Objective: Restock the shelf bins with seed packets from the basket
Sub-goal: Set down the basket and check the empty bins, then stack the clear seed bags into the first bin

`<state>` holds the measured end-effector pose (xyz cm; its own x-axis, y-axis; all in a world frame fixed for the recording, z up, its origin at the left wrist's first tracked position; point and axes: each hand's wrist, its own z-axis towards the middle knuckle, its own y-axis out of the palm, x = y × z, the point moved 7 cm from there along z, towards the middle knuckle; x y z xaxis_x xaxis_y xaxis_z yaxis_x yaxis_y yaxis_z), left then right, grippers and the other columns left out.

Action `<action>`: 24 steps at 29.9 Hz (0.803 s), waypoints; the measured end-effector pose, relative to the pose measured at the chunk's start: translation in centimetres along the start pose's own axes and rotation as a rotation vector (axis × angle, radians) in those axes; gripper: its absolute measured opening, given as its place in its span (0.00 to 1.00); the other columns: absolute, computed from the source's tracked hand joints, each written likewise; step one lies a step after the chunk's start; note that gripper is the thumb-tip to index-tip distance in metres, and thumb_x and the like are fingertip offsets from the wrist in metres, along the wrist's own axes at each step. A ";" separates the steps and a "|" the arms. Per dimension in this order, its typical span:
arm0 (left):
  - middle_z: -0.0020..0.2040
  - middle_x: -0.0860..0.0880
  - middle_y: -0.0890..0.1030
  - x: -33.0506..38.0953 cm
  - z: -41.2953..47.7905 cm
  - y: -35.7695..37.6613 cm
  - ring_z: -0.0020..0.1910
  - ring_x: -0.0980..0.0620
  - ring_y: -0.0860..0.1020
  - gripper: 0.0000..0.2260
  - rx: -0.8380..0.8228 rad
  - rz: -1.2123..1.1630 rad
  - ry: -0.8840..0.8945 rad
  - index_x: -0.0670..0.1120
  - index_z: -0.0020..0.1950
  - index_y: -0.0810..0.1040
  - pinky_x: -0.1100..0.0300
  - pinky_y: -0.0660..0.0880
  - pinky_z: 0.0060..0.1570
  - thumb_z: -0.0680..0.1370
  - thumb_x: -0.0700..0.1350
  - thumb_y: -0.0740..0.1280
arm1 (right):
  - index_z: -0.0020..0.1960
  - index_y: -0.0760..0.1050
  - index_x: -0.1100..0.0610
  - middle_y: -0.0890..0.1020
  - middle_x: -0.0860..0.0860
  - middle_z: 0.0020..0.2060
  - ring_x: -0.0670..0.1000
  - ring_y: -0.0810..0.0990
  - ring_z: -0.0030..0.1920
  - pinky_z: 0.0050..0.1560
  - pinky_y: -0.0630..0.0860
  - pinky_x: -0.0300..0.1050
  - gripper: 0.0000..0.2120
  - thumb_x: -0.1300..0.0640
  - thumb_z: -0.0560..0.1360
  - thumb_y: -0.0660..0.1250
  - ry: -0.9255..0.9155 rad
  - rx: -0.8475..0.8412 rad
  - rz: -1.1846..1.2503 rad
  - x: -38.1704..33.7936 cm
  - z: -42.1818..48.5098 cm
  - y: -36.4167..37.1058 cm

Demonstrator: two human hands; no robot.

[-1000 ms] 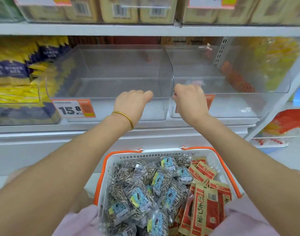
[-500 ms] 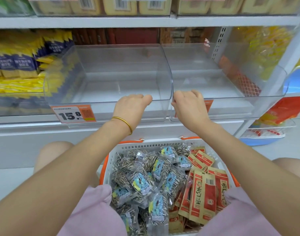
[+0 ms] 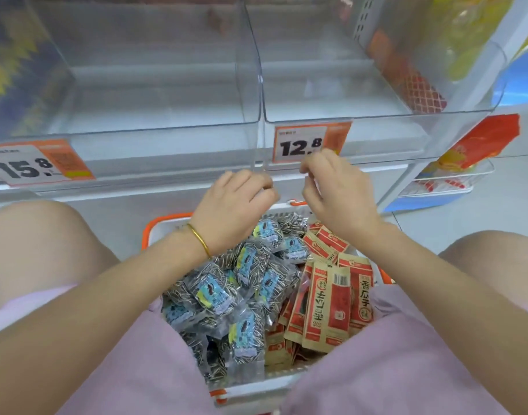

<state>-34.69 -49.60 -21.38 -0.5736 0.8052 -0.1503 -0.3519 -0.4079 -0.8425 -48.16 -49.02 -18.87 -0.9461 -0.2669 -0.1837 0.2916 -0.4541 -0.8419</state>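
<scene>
Two clear plastic shelf bins stand side by side: the left bin [image 3: 155, 136] with a 15.8 price tag and the right bin [image 3: 385, 118] with a 12.8 tag; I see no packets in either. Below sits a white basket with orange trim [image 3: 167, 226]. It holds several clear packets of striped seeds with blue labels [image 3: 214, 292] on the left and red-and-tan paper packets [image 3: 334, 298] on the right. My left hand [image 3: 235, 205] and right hand [image 3: 337, 187] hover above the basket's far rim, just below the bins, fingers loosely curled, holding nothing.
Yellow and blue snack bags [image 3: 8, 85] fill the bin to the left. Red and yellow packages [image 3: 478, 142] lie on a lower rack at the right, near a blue tub [image 3: 517, 82]. My knees flank the basket.
Both hands have let go of the bins' front edges and dropped toward the basket. The view has tilted downward and closer.
</scene>
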 end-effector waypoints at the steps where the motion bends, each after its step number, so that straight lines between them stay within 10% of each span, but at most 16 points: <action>1: 0.50 0.45 0.79 0.3 -0.3 1.5 0.46 0.44 0.75 0.14 -0.085 -0.019 0.005 0.45 0.51 0.74 0.55 0.65 0.43 0.67 0.35 0.61 | 0.52 0.74 0.58 0.79 0.55 0.46 0.58 0.77 0.44 0.38 0.72 0.49 0.09 0.60 0.74 0.58 0.159 -0.190 0.018 2.2 -1.0 2.6; 7: 0.50 0.46 0.79 -0.3 -1.7 7.3 0.48 0.43 0.76 0.13 -0.387 -0.166 -0.140 0.45 0.50 0.79 0.50 0.75 0.46 0.68 0.34 0.67 | 0.46 0.69 0.62 0.77 0.56 0.38 0.58 0.79 0.40 0.35 0.73 0.46 0.11 0.55 0.81 0.57 0.679 -0.943 0.206 6.1 -7.8 12.8; 10: 0.53 0.46 0.77 -1.1 -2.4 8.8 0.52 0.43 0.75 0.12 -0.440 -0.211 -0.225 0.45 0.54 0.78 0.49 0.72 0.49 0.73 0.36 0.62 | 0.47 0.73 0.61 0.77 0.59 0.46 0.59 0.78 0.56 0.47 0.74 0.47 0.17 0.48 0.82 0.54 0.802 -1.087 0.258 5.0 -9.7 15.2; 12: 0.56 0.47 0.76 -1.4 -2.1 9.7 0.56 0.45 0.73 0.13 -0.471 -0.247 -0.265 0.46 0.57 0.77 0.50 0.71 0.53 0.76 0.36 0.60 | 0.64 0.70 0.66 0.76 0.62 0.55 0.59 0.76 0.58 0.55 0.73 0.49 0.24 0.46 0.81 0.57 0.895 -1.093 0.272 5.1 -10.4 15.9; 17: 0.60 0.44 0.73 -3.1 -2.3 14.0 0.56 0.44 0.75 0.14 -0.686 -0.396 -0.490 0.45 0.64 0.73 0.51 0.73 0.57 0.80 0.37 0.56 | 0.69 0.63 0.66 0.73 0.57 0.40 0.50 0.70 0.32 0.35 0.72 0.43 0.32 0.51 0.74 0.70 1.261 -0.986 0.538 6.5 -11.6 16.3; 24: 0.68 0.41 0.71 -2.4 -3.9 18.8 0.61 0.43 0.73 0.27 -1.095 -0.499 -0.589 0.51 0.75 0.57 0.55 0.70 0.58 0.79 0.49 0.63 | 0.65 0.67 0.68 0.70 0.61 0.66 0.63 0.76 0.57 0.47 0.80 0.52 0.22 0.64 0.74 0.69 1.428 -0.793 0.771 7.4 -11.7 15.5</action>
<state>-37.09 -57.52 -38.88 -0.8868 0.3492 0.3028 -0.0046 0.6485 -0.7612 -52.29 -48.08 -39.25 -0.1493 0.8548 -0.4971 0.9529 -0.0099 -0.3032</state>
